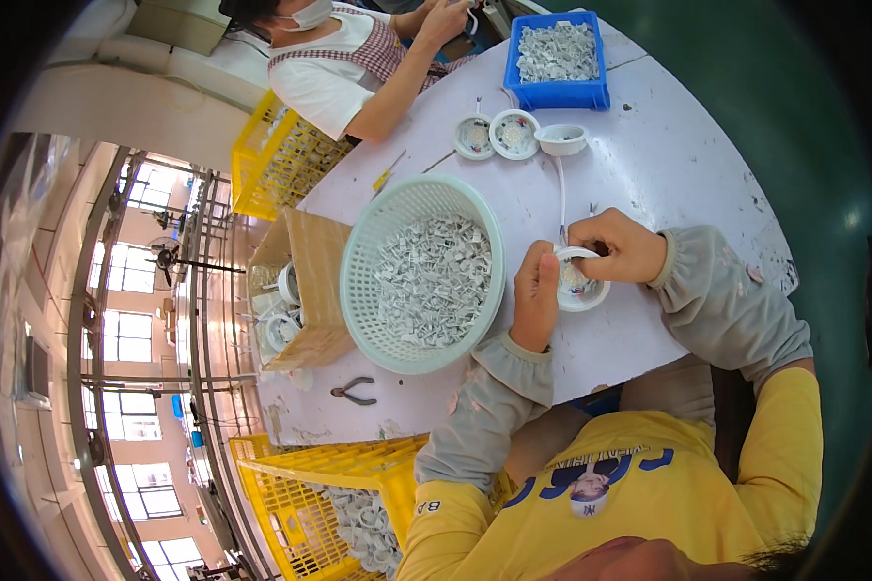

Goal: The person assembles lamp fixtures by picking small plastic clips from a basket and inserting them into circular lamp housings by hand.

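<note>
Close to the table's near right side, I hold a round white light housing with a pale disc and small coloured wires inside. My left hand pinches its left rim, thumb up. On the upper right rim my right hand is closed, its fingertips partly hidden. A white cable runs from the housing area toward three similar round housings, a left one, a middle one and a tilted right one. What the fingertips do inside the rim is too small to tell.
Left of my hands stands a pale green basket of small white parts. A blue bin, a cardboard box, pliers and a yellow-handled tool are on the table. Yellow crates flank it. A co-worker sits across.
</note>
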Tool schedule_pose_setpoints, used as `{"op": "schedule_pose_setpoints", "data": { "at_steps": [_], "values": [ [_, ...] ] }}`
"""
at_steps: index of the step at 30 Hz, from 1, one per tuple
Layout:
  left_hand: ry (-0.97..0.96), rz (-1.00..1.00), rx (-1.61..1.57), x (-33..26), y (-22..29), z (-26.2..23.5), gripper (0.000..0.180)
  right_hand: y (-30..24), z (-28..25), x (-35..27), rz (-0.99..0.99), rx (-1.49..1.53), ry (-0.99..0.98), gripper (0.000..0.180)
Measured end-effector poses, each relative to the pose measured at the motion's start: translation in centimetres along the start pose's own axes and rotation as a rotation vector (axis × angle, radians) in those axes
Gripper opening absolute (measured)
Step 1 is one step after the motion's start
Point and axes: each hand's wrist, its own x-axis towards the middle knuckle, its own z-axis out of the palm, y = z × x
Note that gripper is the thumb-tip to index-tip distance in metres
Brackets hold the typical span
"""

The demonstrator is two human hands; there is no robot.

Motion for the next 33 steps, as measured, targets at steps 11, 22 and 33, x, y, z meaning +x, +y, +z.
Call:
{"op": "schedule_pose_setpoints", "data": {
  "at_steps": [11, 22, 33],
  "values": [
    [-0.01, -0.035, -0.323, -0.4, -2.1, -0.8, 0.061, -1.1, -0.4, -0.2, -0.146, 0.201, 0.181, 0.018],
    [-0.259, -0.037, -0.379, -0.3, -1.5, -0.4, 0.072, -1.3, 0.1, -0.6, -0.031, 0.363, -0.074, 0.026],
    [-0.119, 0.012, -0.266, -0.4, -0.4, 0.3, 0.072, -1.0, 0.0, -0.2, -0.023, 0.541, -0.054, 0.02]
  ]
}}
